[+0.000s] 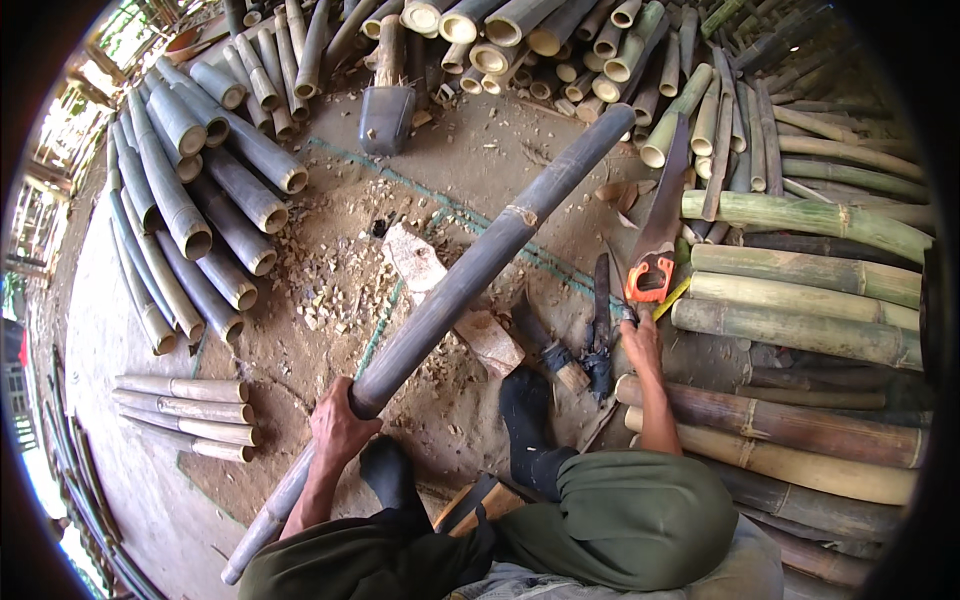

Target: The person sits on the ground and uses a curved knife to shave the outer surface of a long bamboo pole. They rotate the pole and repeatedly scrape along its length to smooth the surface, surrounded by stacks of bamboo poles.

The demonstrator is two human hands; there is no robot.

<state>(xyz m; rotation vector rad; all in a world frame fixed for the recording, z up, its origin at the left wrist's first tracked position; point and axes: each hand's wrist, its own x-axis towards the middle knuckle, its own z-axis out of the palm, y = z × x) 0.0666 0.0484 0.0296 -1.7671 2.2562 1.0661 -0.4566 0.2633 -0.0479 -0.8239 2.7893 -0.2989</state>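
Observation:
A long dark bamboo pole [450, 300] runs diagonally from my lower left to the far right, passing over a pale, chipped block [415, 258]. My left hand [343, 425] is wrapped round its lower part. My right hand [642, 343] is closed on the dark handle of what looks like a thin knife [627, 312], its narrow blade pointing away from me. Just beyond that hand lies a handsaw [652, 277] with an orange handle. Left of it, a dark-sheathed blade [600, 330] and a wooden-handled tool [562, 365] rest on the ground.
Cut bamboo lengths [240, 185] are piled at the far left, with several short ones [185, 412] nearer. More bamboo stacks [800, 310] line the right and far side. A dark container [386, 120] stands at the back. Wood chips [340, 270] cover the ground. A yellow strip [672, 298] lies beside the saw.

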